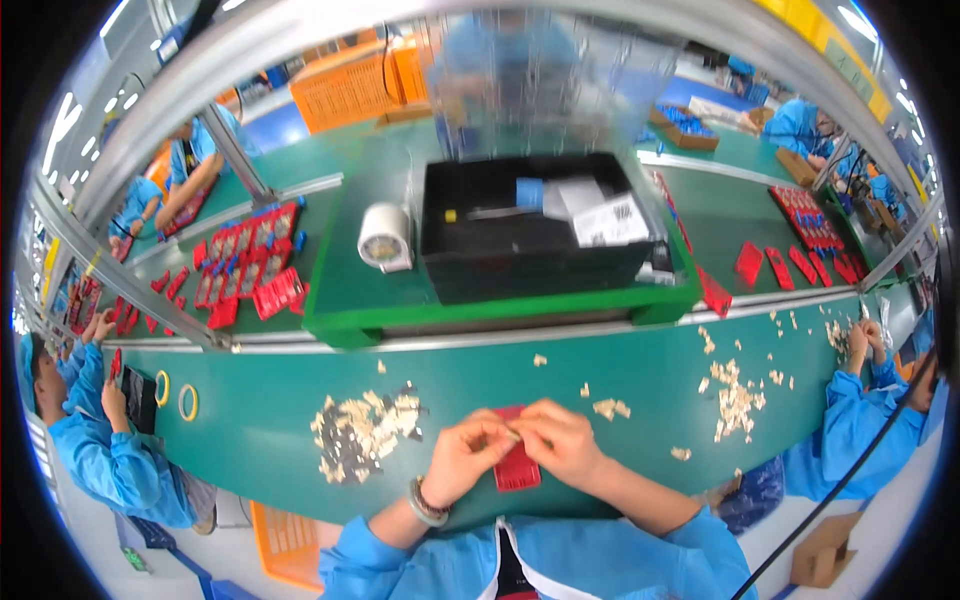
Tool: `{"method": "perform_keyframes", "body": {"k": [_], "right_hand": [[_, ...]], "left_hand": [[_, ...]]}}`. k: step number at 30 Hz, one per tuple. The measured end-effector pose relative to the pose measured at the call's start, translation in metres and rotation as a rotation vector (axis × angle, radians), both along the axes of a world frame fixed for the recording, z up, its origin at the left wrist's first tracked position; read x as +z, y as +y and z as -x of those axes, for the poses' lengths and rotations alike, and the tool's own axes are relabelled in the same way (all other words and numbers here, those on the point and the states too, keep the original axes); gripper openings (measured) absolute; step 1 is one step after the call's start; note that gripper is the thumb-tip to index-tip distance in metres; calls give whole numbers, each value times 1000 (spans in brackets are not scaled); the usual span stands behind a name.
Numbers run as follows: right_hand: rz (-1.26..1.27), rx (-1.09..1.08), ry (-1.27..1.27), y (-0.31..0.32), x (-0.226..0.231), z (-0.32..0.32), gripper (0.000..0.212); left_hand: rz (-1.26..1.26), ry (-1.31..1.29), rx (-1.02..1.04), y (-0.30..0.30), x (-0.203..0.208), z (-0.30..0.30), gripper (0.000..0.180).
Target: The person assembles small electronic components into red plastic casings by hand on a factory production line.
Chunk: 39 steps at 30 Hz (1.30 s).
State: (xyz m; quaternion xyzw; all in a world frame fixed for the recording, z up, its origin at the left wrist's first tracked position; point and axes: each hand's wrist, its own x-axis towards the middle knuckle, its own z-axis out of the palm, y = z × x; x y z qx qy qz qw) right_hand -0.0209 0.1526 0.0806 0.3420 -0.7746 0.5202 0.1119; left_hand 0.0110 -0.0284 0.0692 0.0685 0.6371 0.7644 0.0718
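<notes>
Close in front of me, my left hand (466, 456) and my right hand (562, 442) meet with fingertips pinched together. Between them shows a small tan piece (514, 434), gripped from both sides; its exact kind is too small to make out. Just under my fingers a red rectangular plastic housing (518, 474) lies on the green table, partly covered by the hands. To the left of it spreads a pile of small cream and black pieces (368, 430). A few loose cream pieces (611, 408) rest to the right of my right hand.
A black bin (535, 270) with papers stands on a green-edged raised shelf, beside a white roll (385, 238). Red housings (245, 262) fill the conveyor behind. Another cream heap (738, 402) lies right, tape rings (188, 402) left. Co-workers sit at both sides.
</notes>
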Motion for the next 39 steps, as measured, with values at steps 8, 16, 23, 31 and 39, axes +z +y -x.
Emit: {"method": "perform_keyframes", "body": {"k": [8,16,23,31,39], "right_hand": [[29,83,-391,11,-1,3,10],[-99,-134,-14,14,1,-9,13],[-82,-81,-158,20,-16,0,17],[-82,48,-518,47,-13,9,23],[-232,151,-175,22,-1,12,25]], "left_hand": [[183,456,5,3,0,20,13],[225,297,31,6,-8,13,11],[184,542,-122,2,4,13,12],[657,995,-40,-4,-15,21,23],[809,1184,74,-2,-22,19,20]]}}
